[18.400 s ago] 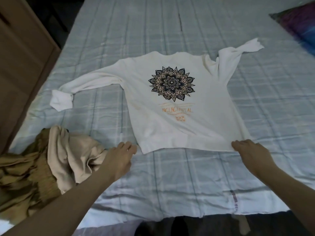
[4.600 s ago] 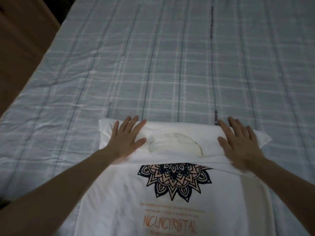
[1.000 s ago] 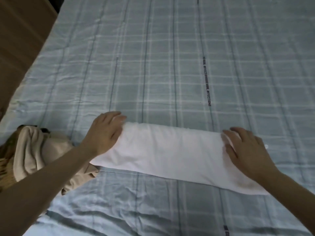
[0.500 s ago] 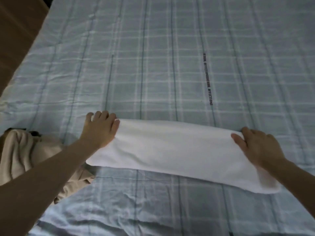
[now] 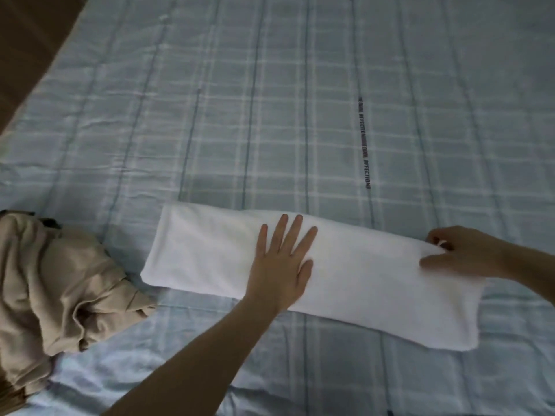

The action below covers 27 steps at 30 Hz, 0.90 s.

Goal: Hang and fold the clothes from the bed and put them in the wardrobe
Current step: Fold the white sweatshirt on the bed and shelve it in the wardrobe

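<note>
Pinning the folded white sweatshirt (image 5: 210, 250) at its middle with flat, open left hand (image 5: 280, 262), right hand (image 5: 462, 253) pinching the right end, on the plaid bedsheet (image 5: 270, 115). Risking a skewed, slipping fold if the pinched end lifts unevenly. Left of the pinning palm, crumpled beige garment (image 5: 60, 283) nearly touching, not blocking.

The far half of the bed (image 5: 300, 100) is unobstructed. The near centre is occupied by a folded white shirt (image 5: 210, 253). A heap of beige clothes (image 5: 60, 280) lies just beside its left end. A brown panel (image 5: 27, 40) bounds the far left.
</note>
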Each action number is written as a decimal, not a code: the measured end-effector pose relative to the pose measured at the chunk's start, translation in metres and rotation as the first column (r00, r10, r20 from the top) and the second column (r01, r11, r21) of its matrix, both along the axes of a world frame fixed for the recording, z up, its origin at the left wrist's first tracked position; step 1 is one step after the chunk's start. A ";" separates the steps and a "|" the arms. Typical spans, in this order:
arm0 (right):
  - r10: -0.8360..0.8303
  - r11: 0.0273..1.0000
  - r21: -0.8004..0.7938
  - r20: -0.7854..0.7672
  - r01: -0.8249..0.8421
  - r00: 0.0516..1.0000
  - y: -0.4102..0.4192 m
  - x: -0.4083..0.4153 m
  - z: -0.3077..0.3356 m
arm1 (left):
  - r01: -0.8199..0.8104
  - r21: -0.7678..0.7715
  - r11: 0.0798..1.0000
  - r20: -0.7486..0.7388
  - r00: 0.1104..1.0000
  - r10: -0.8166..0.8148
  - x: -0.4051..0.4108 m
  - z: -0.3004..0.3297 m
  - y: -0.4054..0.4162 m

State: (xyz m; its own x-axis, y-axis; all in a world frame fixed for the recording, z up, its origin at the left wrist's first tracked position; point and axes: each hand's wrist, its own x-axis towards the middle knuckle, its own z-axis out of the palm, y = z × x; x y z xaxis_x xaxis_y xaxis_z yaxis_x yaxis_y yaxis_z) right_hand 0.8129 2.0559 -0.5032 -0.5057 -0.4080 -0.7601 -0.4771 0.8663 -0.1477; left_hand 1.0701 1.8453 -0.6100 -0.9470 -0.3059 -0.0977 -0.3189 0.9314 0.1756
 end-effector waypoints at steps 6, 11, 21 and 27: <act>0.052 0.998 -0.033 0.313 -0.044 0.948 -0.061 0.026 0.080 | 0.028 0.118 0.993 0.135 0.990 -0.044 -0.008 0.016 -0.005; 0.045 0.990 -0.138 0.522 0.033 0.851 -0.132 0.057 0.128 | -0.173 0.831 0.528 -0.019 0.941 0.339 -0.002 0.061 -0.047; -0.137 0.965 -0.058 0.718 0.255 0.682 -0.282 0.150 0.072 | -0.204 0.845 -0.495 0.513 0.568 0.643 0.075 0.093 -0.133; -0.335 0.645 -0.174 0.810 0.744 0.481 -0.294 0.200 0.042 | -0.287 0.887 -0.362 0.462 0.540 0.704 0.105 0.095 -0.156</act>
